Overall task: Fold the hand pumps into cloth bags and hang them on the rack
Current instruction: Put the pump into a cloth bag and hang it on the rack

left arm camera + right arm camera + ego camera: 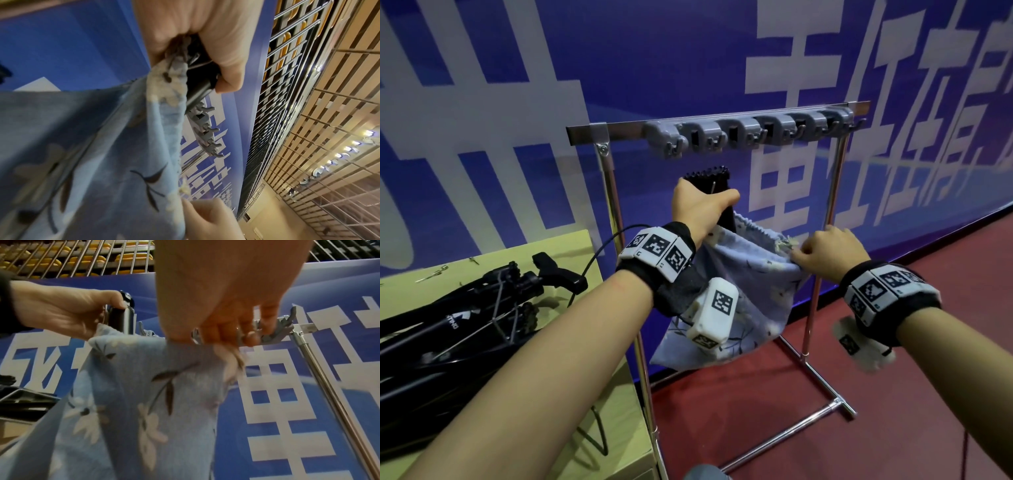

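Left hand [700, 205] grips the black hand pump [717, 192] upright, its lower end inside the blue floral cloth bag [743, 274]. Right hand [828, 253] fingers pinch the bag's rim, below the rack [750, 132] hooks.

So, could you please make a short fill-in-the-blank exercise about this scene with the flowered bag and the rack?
1. The left hand grips the black ____ standing in the cloth bag.
2. The right hand pinches the bag's ____.
3. The hooks on the rack are coloured ____.
4. More black pumps lie on the ____ at the left.

Missing words: pump; rim; grey; table
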A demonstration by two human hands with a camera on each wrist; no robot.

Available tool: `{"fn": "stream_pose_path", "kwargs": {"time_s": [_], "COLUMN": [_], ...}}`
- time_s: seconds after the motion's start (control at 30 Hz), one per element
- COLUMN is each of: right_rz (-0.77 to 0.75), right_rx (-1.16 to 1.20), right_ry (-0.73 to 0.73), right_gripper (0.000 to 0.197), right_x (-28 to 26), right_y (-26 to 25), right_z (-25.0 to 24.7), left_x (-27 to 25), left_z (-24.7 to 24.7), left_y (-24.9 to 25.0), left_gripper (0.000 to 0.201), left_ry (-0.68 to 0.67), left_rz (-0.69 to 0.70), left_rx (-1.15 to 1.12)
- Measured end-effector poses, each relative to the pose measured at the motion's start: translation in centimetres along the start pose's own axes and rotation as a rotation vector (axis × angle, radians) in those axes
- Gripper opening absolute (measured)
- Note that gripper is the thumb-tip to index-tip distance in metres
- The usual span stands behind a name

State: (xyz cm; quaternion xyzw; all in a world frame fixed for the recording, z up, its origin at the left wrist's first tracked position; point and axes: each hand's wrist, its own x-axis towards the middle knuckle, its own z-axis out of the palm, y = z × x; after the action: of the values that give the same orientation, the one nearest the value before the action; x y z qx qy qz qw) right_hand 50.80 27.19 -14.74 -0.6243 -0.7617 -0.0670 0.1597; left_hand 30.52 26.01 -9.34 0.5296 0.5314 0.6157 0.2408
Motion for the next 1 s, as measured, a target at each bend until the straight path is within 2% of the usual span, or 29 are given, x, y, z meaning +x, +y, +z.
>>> {"fn": "stream_pose_path", "kwargs": {"time_s": [0.07, 0.13, 0.27, 0.33, 0.37, 0.43, 0.5, 0.6, 0.7, 0.77, 0.83, 1.0], "right_rz": [0.032, 0.02, -0.039, -0.004, 0.029, 0.054, 0.02, -0.01, 0.056, 0.095, 0.139, 0.186], "right_rx": [-0.15, -0.237, -0.258, -0.16, -0.017, 0.305, 0.455, 0.418, 0.373, 0.394, 0.434, 0.354], "right_ry": [-0.105, -0.147, -0.027, -0.011, -0.031, -0.138, -0.25, -0.391, -0.449, -0.502, -0.489, -0.302], "right_gripper": [0.057, 0.053, 0.029, 0.018, 0.015, 0.024, 0.028, 0.019, 0.03, 0.03, 0.031, 0.031], "right_x": [-0.1, -0.2, -0.4, -0.4, -0.4, -0.2, -0.2, -0.5, -0.3, -0.4, -0.4, -0.4], "right_y": [-0.4, -0.9, -2.0, -2.2, -2.2, -2.0, -2.0, -2.4, -2.5, -2.7, -3.1, -4.4], "right_z": [-0.1, 0.1, 0.8, 1.0, 0.9, 0.6, -0.2, -1.1, -1.5, -1.9, -2.1, -2.6], "left_x": [-0.2, -0.6, -1.3, -1.2, -1.2, -1.3, -1.6, -2.1, -2.4, -2.6, -2.8, -3.2], "left_z": [0.0, 0.2, 0.4, -0.1, -0.4, -0.9, -1.6, -2.5, -3.2, -3.6, -4.0, -3.9], "left_y": [-0.2, -0.4, -0.4, -0.7, -0.9, -1.8, -3.0, -4.2, -4.7, -4.9, -5.2, -5.2], "left_gripper": [0.041, 0.043, 0.043, 0.044, 0.043, 0.034, 0.028, 0.03, 0.031, 0.023, 0.017, 0.027], "left_ry": [-0.022, -0.053, -0.129, -0.154, -0.154, -0.145, -0.148, -0.186, -0.275, -0.35, -0.423, -0.557], "left_rz": [0.038, 0.08, 0.118, 0.101, 0.08, 0.04, 0.004, -0.058, -0.091, -0.114, -0.157, -0.153], "left_rx": [0.03, 0.055, 0.058, 0.058, 0.059, 0.063, 0.072, 0.074, 0.115, 0.146, 0.167, 0.223]}}
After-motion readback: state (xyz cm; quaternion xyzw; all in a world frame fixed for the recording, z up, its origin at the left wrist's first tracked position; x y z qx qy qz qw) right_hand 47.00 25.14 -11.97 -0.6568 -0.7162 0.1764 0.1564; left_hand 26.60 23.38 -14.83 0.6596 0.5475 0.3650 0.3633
